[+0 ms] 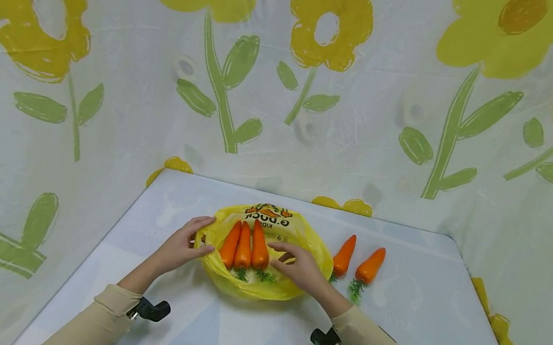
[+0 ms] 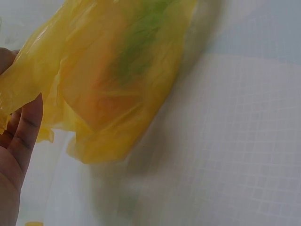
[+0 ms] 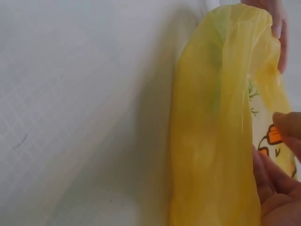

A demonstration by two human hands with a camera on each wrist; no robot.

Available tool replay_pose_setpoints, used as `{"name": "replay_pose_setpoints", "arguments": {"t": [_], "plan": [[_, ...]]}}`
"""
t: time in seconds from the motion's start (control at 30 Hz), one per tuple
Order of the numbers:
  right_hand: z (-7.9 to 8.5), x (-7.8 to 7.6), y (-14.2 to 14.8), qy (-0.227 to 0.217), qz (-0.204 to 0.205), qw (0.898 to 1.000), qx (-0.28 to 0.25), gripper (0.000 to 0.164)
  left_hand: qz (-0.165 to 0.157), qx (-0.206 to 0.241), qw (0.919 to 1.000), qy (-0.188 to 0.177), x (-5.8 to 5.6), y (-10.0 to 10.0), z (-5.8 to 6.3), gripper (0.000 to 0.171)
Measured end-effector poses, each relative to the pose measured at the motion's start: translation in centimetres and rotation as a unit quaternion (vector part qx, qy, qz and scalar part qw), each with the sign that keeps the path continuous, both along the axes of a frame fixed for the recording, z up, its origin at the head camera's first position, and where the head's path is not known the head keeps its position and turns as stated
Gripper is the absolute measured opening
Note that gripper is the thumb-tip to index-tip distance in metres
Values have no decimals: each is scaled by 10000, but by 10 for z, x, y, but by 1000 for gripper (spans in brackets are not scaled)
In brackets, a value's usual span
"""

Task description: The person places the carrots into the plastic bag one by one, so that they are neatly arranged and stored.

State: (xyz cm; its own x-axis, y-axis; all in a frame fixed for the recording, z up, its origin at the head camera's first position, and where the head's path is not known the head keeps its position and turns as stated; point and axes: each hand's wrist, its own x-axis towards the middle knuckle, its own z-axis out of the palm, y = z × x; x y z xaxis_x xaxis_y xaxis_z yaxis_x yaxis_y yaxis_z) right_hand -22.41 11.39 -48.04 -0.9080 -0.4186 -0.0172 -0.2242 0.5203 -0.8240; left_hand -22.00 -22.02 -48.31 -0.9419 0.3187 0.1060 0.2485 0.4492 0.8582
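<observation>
A yellow plastic bag (image 1: 247,290) lies on the table with its mouth spread toward me. Three orange carrots (image 1: 244,247) with green leafy tops rest side by side inside it. My left hand (image 1: 178,244) pinches the left rim of the bag between thumb and fingers; in the left wrist view the bag (image 2: 94,103) hangs by that hand (image 2: 14,155). My right hand (image 1: 299,266) reaches into the mouth from the right, just beside the rightmost carrot. Its thumb and fingers stand apart with nothing between them, as the right wrist view shows of the hand (image 3: 277,183).
Right of the bag, two more carrots (image 1: 344,255) lie on the pale patterned table (image 1: 197,328), leafy ends toward me. The nearer one's leaves are partly behind the bag. A flower-printed cloth (image 1: 364,120) hangs behind and around the table.
</observation>
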Motion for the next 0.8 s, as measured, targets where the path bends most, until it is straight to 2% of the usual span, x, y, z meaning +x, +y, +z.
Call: {"name": "replay_pose_setpoints", "arguments": {"t": [0.43,0.8], "plan": [[4,4,13,194,-111,9994,-275,40,-58,-38,9998,180,1,-2,-1,69],[7,10,23,164,-290,9990,-312,41,-29,-21,10000,86,1,-2,-1,71]]}}
